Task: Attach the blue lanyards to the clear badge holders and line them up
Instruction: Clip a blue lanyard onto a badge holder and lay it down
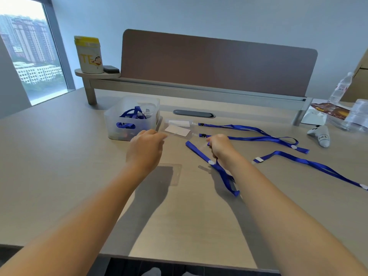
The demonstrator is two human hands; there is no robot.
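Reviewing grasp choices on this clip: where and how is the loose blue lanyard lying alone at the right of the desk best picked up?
Probably at its white-tabbed end, pinched from above. That end of the loose lanyard lies flat and apart from the other straps, nearest the right hand, and it is the end that appears to join a holder.

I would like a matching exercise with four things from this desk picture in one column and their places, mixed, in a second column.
Things:
1. translucent plastic bin
2. white and yellow canister
3. clear plastic water bottle
4. blue lanyard held by the right hand

Places:
A. far right of the desk
B. raised shelf, left end
C. desk, beyond the left hand
D. centre, hanging above the desk

Pairs: 1-C, 2-B, 3-A, 4-D
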